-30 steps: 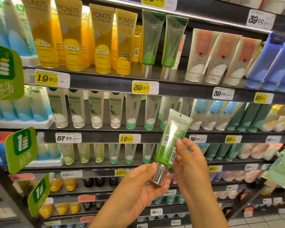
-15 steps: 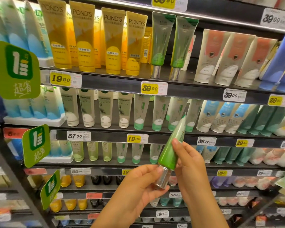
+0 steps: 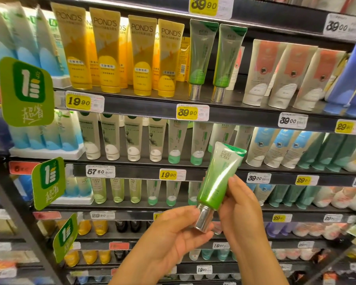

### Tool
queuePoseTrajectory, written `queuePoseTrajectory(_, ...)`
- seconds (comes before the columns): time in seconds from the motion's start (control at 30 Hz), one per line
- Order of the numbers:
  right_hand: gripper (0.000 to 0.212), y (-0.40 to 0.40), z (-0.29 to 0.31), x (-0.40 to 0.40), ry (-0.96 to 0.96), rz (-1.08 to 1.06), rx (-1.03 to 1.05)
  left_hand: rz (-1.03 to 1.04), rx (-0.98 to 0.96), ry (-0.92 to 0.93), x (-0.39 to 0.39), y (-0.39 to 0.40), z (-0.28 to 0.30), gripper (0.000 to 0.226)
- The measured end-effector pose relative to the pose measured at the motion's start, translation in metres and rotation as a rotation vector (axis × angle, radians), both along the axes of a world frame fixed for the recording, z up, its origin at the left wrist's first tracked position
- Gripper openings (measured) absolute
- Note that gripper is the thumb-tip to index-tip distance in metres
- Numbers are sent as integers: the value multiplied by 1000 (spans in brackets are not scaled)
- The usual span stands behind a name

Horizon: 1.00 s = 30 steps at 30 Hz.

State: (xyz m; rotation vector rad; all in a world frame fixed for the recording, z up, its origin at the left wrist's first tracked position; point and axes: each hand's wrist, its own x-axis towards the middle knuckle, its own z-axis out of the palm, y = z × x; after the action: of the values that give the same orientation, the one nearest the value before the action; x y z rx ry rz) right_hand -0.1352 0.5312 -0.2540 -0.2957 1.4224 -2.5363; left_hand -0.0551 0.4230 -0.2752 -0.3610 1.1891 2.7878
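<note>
A green tube (image 3: 220, 177) with a silver cap (image 3: 203, 218) is held cap-down in front of the shelves, tilted to the right, its front face toward me. My left hand (image 3: 173, 233) pinches the silver cap between thumb and fingers from the left. My right hand (image 3: 239, 208) grips the tube's lower body from the right, its fingers curled behind it. Two matching green tubes (image 3: 201, 58) stand on the upper shelf beside yellow Pond's tubes (image 3: 107, 52).
Dark store shelves (image 3: 144, 108) run across the whole view, packed with upright tubes in yellow, white, green, blue and coral. Yellow and white price tags (image 3: 186, 112) line the shelf edges. Green promotional signs (image 3: 26, 91) stick out at the left.
The tube has been turned in my hands from its printed back, through its edge, to its front. The view has shifted so the shelves sit further right and lower.
</note>
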Motion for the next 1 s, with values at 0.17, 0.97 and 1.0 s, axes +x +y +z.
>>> queuePoseTrajectory(0.17, 22, 4, 1, 1, 56, 33, 68, 61, -88, -10, 0, 1, 0, 42)
queuePoseTrajectory(0.97, 28, 3, -5, 10, 64, 61, 58, 353, -660, 148, 8, 1, -9, 36)
queuePoseTrajectory(1.0, 27, 3, -5, 10, 51, 60, 44, 364, -685, 164, 9, 2, -9, 37)
